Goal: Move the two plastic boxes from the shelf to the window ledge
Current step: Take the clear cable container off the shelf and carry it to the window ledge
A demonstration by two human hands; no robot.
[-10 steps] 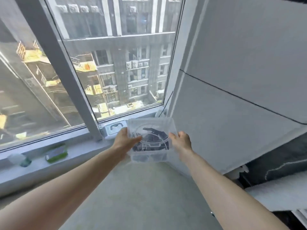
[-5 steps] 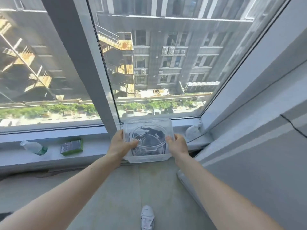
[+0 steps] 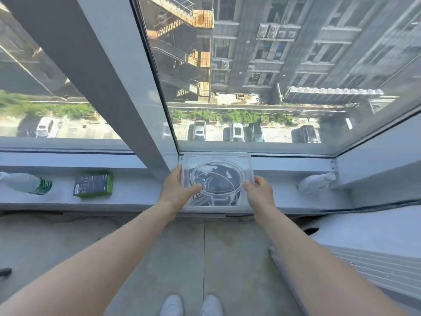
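Note:
A clear plastic box (image 3: 217, 182) with a round ring moulded in its lid and dark cables inside lies flat over the grey window ledge (image 3: 134, 195), just right of the window's thick upright post. My left hand (image 3: 176, 189) grips its left edge, thumb on the lid. My right hand (image 3: 259, 190) grips its right edge the same way. Whether the box rests on the ledge or hovers just above it I cannot tell. Only one plastic box is in view.
On the ledge to the left lie a green and dark carton (image 3: 93, 184) and a plastic bottle with a green label (image 3: 27, 183). A crumpled white thing (image 3: 316, 182) sits in the ledge's right corner. My white shoes (image 3: 191, 305) stand on the concrete floor below.
I have stepped closer to the window and tilted my head down. Both hands have carried the box forward, from in front of the ledge to over it.

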